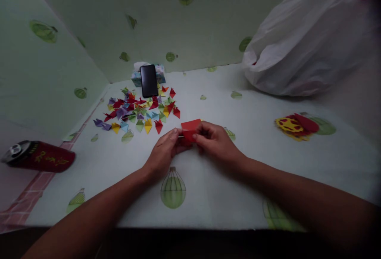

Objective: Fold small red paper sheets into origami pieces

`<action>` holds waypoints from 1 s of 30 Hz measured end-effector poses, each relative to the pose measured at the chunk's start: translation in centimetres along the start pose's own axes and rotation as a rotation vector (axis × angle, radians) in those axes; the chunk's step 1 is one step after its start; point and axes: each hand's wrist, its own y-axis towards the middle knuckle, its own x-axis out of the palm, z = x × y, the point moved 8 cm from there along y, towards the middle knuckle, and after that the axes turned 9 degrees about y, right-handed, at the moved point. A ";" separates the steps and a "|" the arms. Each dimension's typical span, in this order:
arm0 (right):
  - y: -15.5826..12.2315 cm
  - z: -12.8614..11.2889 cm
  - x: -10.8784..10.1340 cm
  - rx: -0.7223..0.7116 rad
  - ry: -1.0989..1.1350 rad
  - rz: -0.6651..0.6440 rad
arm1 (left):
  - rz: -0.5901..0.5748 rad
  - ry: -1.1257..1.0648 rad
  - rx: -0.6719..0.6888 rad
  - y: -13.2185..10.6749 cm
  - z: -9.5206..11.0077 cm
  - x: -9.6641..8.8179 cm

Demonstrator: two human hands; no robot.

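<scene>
Between both hands is a small red sheet of paper [190, 127], apparently with a crease across it, held just above the table. My left hand [166, 146] grips its left side, thumb on top and fingers beneath. My right hand [216, 140] pinches the right side between thumb and bent fingers. Beyond my left hand lies a spread of small folded paper cranes [139, 110] in red, yellow, green, blue and purple. The undersides of the fingers and the paper's lower part are partly hidden.
A black phone [149, 81] leans on a tissue box [160, 73] behind the cranes. A dark red can [44, 156] stands at the left. Yellow and red cut-out pieces [293, 126] lie right. A big white plastic bag [297, 45] fills the back right. The table [202, 203] has a balloon-print cover.
</scene>
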 end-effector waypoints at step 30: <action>-0.8 0.9 1.2 0.122 0.439 -0.018 | 0.111 0.907 0.556 -1.9 3.9 1.1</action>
